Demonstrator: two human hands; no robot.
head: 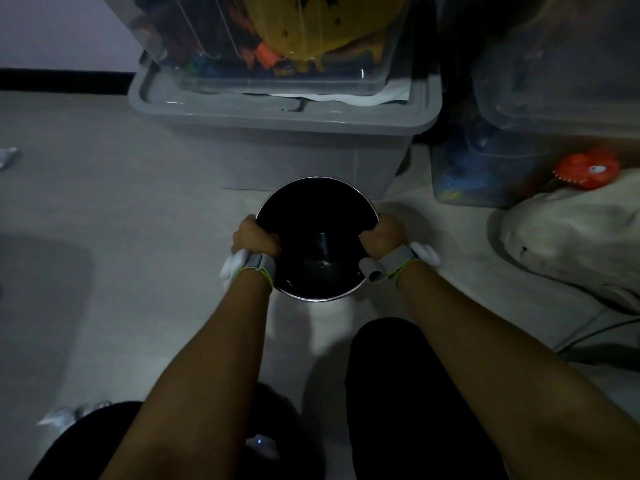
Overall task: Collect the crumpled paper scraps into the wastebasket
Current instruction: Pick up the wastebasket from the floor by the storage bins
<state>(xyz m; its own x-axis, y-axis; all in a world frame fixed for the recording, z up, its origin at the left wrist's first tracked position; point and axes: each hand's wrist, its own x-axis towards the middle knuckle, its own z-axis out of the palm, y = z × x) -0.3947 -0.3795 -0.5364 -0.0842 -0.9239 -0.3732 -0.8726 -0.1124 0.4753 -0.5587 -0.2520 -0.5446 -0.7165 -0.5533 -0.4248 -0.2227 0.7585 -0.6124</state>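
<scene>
A round black wastebasket with a shiny metal rim stands on the pale floor in front of me. My left hand grips its left rim and my right hand grips its right rim. The inside looks dark; I cannot tell what lies in it. One crumpled paper scrap lies on the floor at the far left edge. Another crumpled scrap lies near my left knee at the bottom left.
A grey storage bin with a clear box of toys stacked on it stands right behind the wastebasket. Clear bins, an orange toy and a white bag crowd the right. A cable runs along the floor at right.
</scene>
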